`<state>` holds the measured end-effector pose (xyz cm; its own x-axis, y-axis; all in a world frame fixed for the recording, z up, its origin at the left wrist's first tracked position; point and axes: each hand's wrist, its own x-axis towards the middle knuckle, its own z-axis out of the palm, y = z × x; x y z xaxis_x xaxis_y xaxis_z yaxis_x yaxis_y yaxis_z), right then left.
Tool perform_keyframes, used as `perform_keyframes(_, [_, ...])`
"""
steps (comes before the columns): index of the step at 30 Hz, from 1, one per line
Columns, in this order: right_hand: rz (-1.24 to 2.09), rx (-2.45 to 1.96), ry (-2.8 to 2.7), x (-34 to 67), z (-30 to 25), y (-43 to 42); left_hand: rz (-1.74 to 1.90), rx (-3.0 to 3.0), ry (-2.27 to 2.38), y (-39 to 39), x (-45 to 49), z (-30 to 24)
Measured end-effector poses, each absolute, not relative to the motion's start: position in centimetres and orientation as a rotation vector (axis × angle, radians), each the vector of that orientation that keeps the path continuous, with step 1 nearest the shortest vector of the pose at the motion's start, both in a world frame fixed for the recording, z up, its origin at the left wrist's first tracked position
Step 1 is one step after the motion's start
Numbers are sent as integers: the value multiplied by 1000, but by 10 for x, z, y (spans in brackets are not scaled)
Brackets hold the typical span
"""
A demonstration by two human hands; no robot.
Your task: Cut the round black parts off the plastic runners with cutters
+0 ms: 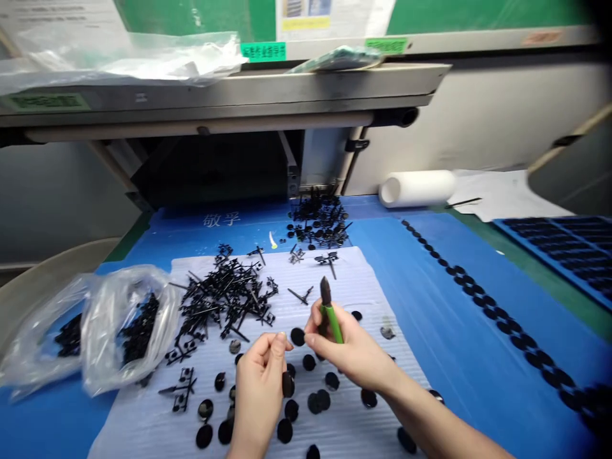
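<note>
My right hand (344, 341) is closed around green-handled nippers (333, 322), their dark jaws pointing up and away. A black disc (297, 336) shows just left of its fingertips; I cannot tell whether they touch it. My left hand (262, 376) is closed, thumb and fingers pinched together beside that disc. What it pinches is hidden. Another black disc (287, 384) shows against its right edge, perhaps lying below it. Several loose discs (308, 362) are scattered under both hands on a white ribbed sheet (143, 427). Left of them lies a heap of black plastic sprues (224, 293).
Clear plastic bags (129, 331) with black parts stand at the left. A second pile of black parts (320, 217) lies at the back. Discs form a long line (478, 296) on the blue mat at right, near a white roll (418, 188) and a blue tray (564, 255). A shelf (215, 105) overhangs the back.
</note>
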<state>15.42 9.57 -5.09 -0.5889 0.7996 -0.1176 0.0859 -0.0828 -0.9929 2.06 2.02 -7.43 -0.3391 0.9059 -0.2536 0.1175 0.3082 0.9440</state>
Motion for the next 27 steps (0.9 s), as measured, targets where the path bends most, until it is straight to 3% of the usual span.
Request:
perform_keyframes(4, [1186, -1388, -1962, 225, -62, 108, 685, 1822, 1868, 44, 43, -97])
perform_keyframes(11, [803, -1671, -2251, 276, -87, 99, 469, 2291, 1692, 73, 77, -107])
perform_keyframes(21, [827, -1571, -2273, 274, -74, 104, 291, 2347, 1982, 99, 41, -100])
perform_keyframes(27, [669, -1473, -2052, 234, -77, 172, 175, 2304, 2088, 120, 33, -88])
